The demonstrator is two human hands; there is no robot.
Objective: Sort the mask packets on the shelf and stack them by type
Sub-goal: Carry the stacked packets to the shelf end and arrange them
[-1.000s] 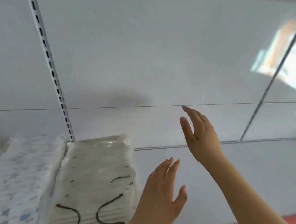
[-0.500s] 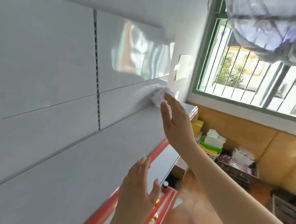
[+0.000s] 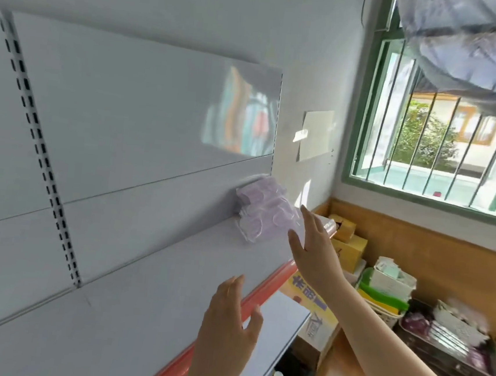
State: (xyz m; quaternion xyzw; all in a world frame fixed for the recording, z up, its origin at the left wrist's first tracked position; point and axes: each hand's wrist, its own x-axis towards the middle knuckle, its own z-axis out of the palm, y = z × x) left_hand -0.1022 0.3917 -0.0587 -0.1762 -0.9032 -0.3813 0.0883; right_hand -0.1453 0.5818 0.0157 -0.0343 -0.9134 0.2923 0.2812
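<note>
My right hand [image 3: 310, 248] is stretched out toward the far end of the white shelf [image 3: 126, 306], fingers straight and spread a little, holding nothing; its fingertips are just beside the stack of purple mask packets [image 3: 264, 215], and I cannot tell whether they touch it; the stack sits at the shelf's far end, pushed against the white back panel [image 3: 121, 109], its clear wrappers a bit uneven at the edges; my left hand [image 3: 227, 328] hangs lower and nearer to me, over the shelf's red front edge [image 3: 264, 292], fingers relaxed and slightly apart, with nothing in it; a slotted upright [image 3: 41, 149] runs down the back panel to my left; beyond the shelf end, cardboard boxes [image 3: 348, 246] stand against the wooden wall panel, and near them a basket [image 3: 383, 310] holds green and white packs; a green-framed barred window [image 3: 435, 151] is above them.
</note>
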